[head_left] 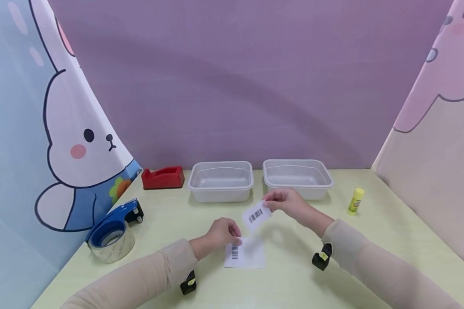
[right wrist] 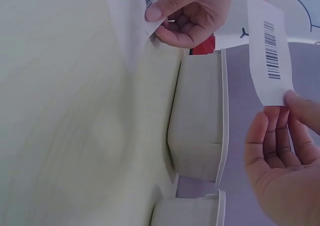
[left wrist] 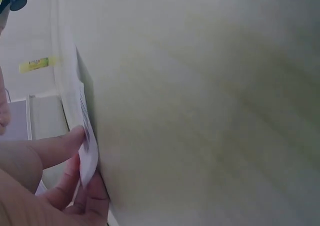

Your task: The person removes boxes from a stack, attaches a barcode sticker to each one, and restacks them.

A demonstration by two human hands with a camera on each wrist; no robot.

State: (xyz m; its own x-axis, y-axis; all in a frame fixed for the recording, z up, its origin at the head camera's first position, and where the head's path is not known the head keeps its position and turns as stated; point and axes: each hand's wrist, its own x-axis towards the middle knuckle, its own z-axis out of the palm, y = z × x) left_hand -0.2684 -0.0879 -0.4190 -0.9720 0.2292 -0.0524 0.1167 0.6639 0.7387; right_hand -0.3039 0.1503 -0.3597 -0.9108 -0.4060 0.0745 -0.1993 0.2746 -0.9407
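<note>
My left hand (head_left: pixel 219 234) pinches the upper left part of a white paper sheet (head_left: pixel 253 255) close to the table. A barcode is printed at that sheet's left side; in the left wrist view the thumb lies over the sheet (left wrist: pixel 89 161) and the other fingers are beneath it. Held up in the air, a smaller white barcode card (head_left: pixel 256 216) is pinched at one corner by my right hand (head_left: pixel 290 204). In the right wrist view this card (right wrist: pixel 270 50) shows its barcode toward the camera, apart from the sheet.
Two white plastic bins (head_left: pixel 220 195) (head_left: pixel 297 192) stand at the back. A red tape dispenser (head_left: pixel 163 178) is left of them. On the left lies a blue tape gun (head_left: pixel 117 214) with a clear tape roll (head_left: pixel 114 249). A yellow glue stick (head_left: pixel 356 201) stands at right.
</note>
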